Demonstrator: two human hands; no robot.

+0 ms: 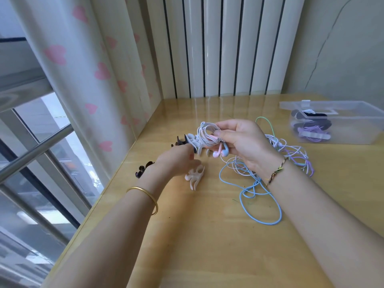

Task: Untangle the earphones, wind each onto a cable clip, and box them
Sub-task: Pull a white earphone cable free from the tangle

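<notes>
My right hand (243, 142) holds a coiled white earphone bundle (207, 133) above the table, thumb pinching it; a pink earbud (216, 154) and a blue earbud (225, 151) hang below. My left hand (176, 163) reaches low over the table among the cable clips, fingers loosely curled beside a white clip (195, 176); I cannot tell whether it grips one. More white clips (194, 142) and dark clips (180, 141) lie behind it. A tangle of blue, white and purple earphone cables (259, 192) lies under my right wrist.
A clear plastic box (340, 123) stands at the back right with wound earphones on clips inside. Dark clips (142, 169) lie near the table's left edge (108, 196). A curtain and window are on the left, a radiator behind.
</notes>
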